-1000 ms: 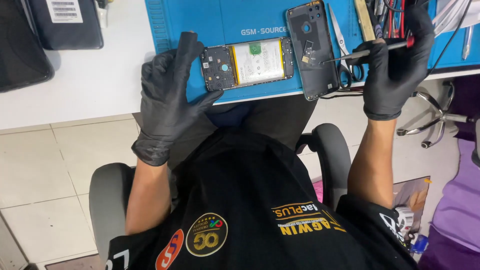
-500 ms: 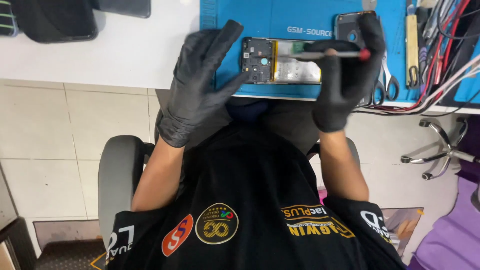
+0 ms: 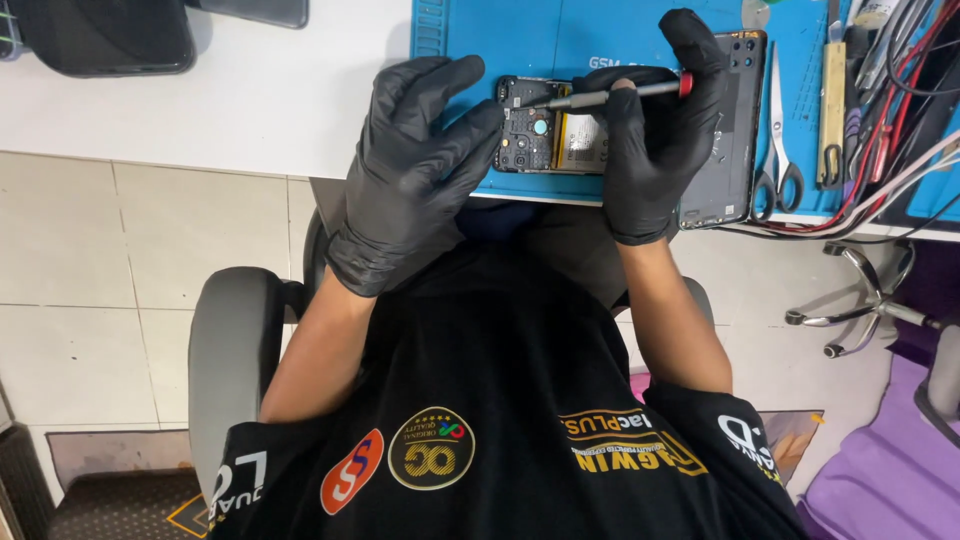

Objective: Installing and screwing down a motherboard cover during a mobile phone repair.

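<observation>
An opened phone (image 3: pixel 560 140) with its circuit board and battery showing lies on the blue work mat (image 3: pixel 520 35). My right hand (image 3: pixel 655 150), in a black glove, grips a slim screwdriver (image 3: pixel 612 95) with a red end cap. Its tip rests on the upper left part of the phone. My left hand (image 3: pixel 415 170), also gloved, has its fingers spread, and its fingertips touch the phone's left end. The phone's dark back cover (image 3: pixel 738 150) lies just right of the phone, partly under my right hand.
Scissors (image 3: pixel 778 150), a yellowish tool (image 3: pixel 832 100) and a tangle of cables (image 3: pixel 905 130) lie on the mat's right side. Dark devices (image 3: pixel 100 35) sit on the white desk at top left. A grey chair armrest (image 3: pixel 235 360) is at my left, and a chair base (image 3: pixel 860 315) stands on the right.
My right hand has brought the screwdriver from the right onto the phone. My left hand has closed in on the phone's left end. The view has shifted.
</observation>
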